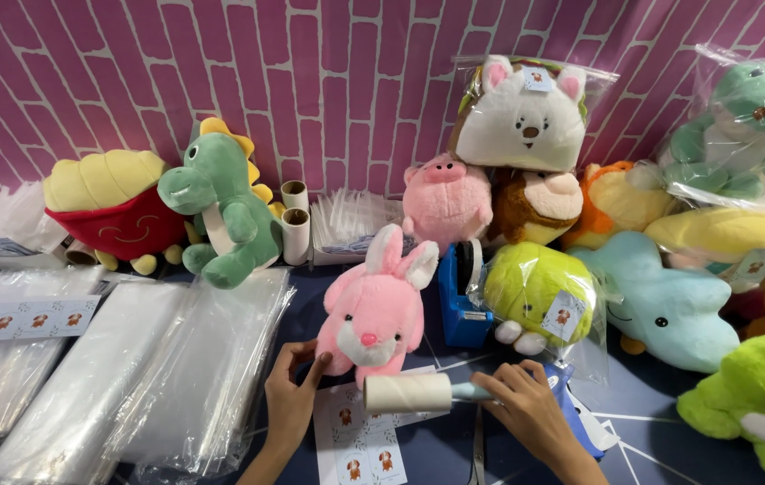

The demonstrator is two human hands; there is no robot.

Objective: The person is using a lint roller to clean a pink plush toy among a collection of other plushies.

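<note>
At the near edge of the dark blue surface [670, 404], the person's two hands work around a pink rabbit toy [375, 310] that sits upright, facing the camera. The left hand [291, 395] is partly open, its fingers curled up against the rabbit's lower side and touching its paw. The right hand [526, 406] is clenched around the pale blue handle of a lint roller [409, 392], whose white roll lies sideways just below the rabbit's belly, touching or nearly touching the fur. Under the roller lies a sheet of small stickers [360, 449].

To the left, stacks of clear plastic bags [158, 368] cover the surface, with another strip of stickers [18, 319] on top of them. Behind the rabbit stand a blue tape dispenser [461, 310], a lime green toy in a clear bag [535, 287], a light blue toy [661, 310] and a pink pig [447, 202]. A green dinosaur [225, 220] stands beside a red and yellow plush [113, 211], near two cardboard tubes [295, 224]. A bagged white bear-like plush [526, 117] tops the pile. A purple brick-pattern wall [310, 72] closes the back.
</note>
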